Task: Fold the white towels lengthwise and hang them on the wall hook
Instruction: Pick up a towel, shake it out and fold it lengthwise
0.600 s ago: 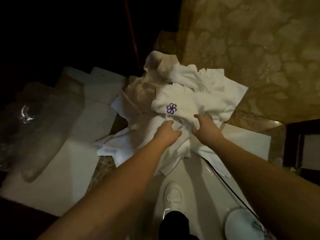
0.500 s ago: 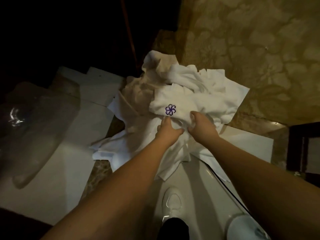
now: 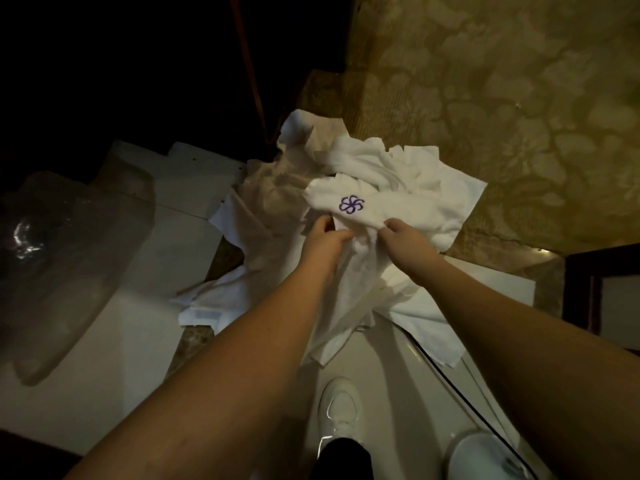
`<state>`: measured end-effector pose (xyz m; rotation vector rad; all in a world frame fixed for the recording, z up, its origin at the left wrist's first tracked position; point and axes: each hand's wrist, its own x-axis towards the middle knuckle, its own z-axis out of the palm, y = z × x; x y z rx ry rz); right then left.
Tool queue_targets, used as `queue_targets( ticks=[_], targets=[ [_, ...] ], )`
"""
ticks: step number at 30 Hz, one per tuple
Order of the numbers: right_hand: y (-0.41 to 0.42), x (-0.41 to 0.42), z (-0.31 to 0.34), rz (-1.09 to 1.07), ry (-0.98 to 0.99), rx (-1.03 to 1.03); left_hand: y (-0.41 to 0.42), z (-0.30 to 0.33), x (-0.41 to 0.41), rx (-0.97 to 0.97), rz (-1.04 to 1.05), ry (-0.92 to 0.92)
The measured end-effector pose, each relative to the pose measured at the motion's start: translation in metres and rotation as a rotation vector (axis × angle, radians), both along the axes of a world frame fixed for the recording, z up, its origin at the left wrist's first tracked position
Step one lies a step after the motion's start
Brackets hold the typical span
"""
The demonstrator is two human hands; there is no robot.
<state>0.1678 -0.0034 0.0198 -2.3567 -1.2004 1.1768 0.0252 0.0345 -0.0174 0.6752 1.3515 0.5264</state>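
Towels: soft white terry cloth, crumpled in one heap (image 3: 363, 202) at twelve o'clock from the hands; number in the heap cannot be told.
Top towel (image 3: 398, 206): rolled fold, one purple embroidered flower (image 3: 351, 204).
Left hand (image 3: 327, 237): fingers curled, pinching the top towel's near edge.
Right hand (image 3: 403, 242): fingers curled, gripping the same edge at three o'clock of the left.
Wall (image 3: 502, 98): tan, floral-patterned.
Shoes: two, white, glossy, one (image 3: 341, 410) at six o'clock.

The towels (image 3: 391, 199) are white. Just above the gripping hands sits a purple flower emblem (image 3: 351, 204). The wall (image 3: 502, 98) behind is gold, floral-patterned.
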Motion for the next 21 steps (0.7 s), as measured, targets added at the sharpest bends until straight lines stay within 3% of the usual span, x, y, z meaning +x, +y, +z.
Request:
queue_targets(
  ticks=[10,16,21],
  targets=[
    [-0.034,-0.018,0.108,-0.074,0.297,-0.004,-0.02,0.127,-0.037,-0.066,0.029,-0.025],
    [-0.06,-0.042,0.196,-0.118,0.399,0.071,-0.041,0.227,-0.072,0.011,0.01,0.024],
    [-0.088,-0.071,0.283,-0.145,0.47,0.119,-0.064,0.329,-0.113,0.099,0.065,-0.067]
  ],
)
